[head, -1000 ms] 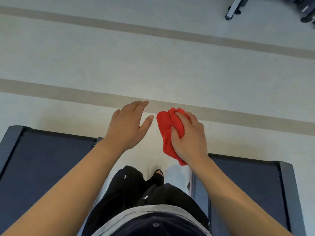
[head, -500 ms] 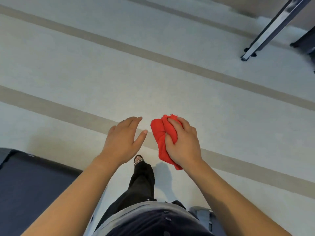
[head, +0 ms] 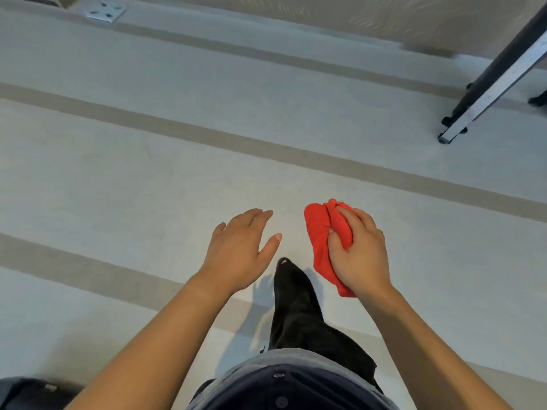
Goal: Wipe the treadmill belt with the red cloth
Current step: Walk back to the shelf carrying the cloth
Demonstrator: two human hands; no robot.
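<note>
Above pale floor (head: 148,179), right hand (head: 359,255) gripping red cloth (head: 321,232), left hand (head: 236,253) spread

Soft matt red cloth (head: 321,232); matt floor (head: 148,179), seemingly vinyl; glossy metal bar (head: 497,81)

No readable text, no labels, no brands, no numbers in view

Striped floor (head: 118,187), metal leg (head: 497,82), outlet plate (head: 105,10)
</note>
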